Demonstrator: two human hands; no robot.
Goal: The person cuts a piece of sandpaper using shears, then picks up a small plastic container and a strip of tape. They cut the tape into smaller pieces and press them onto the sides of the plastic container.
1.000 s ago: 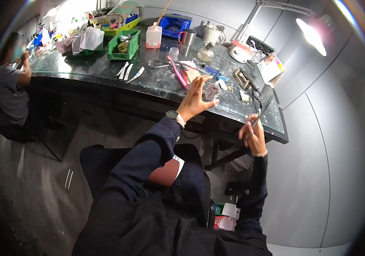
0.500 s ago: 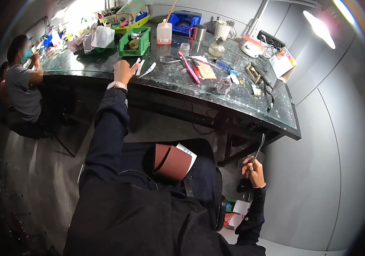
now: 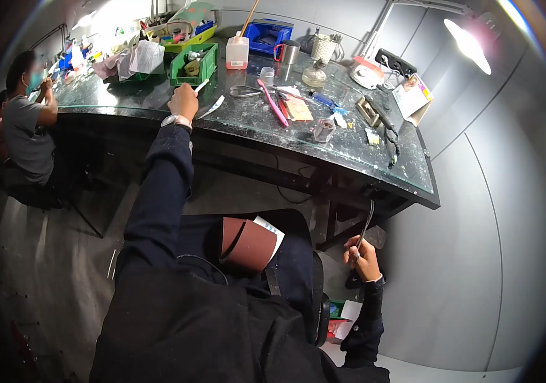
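Note:
At the front edge of the workbench, my left hand (image 3: 183, 102) is closed with a slim white strip (image 3: 202, 85) sticking out past its fingers. Another white strip (image 3: 211, 107) with a darker tip lies on the glass just right of that hand. Beyond my left fingers stands a green bin (image 3: 194, 64) with small items in it. Low on the right, off the bench, my right hand (image 3: 363, 258) is wrapped around a long, thin metal tool (image 3: 367, 220) that points upward. A curled brown sandpaper sheet (image 3: 250, 244) rests on my lap.
On the glass-topped bench (image 3: 234, 118) lie pliers (image 3: 246, 91), a pink toothbrush-like handle (image 3: 273, 104) and a small clear box (image 3: 324, 131). Behind them stand a bottle of pink liquid (image 3: 237, 52), a metal mug (image 3: 289, 52) and a glass burner (image 3: 314, 76). A co-worker (image 3: 29, 127) sits at left.
My left hand has taken up a white strip from the bench and raised its end slightly. My right hand keeps its hold on the metal tool. The whole view has shifted a little.

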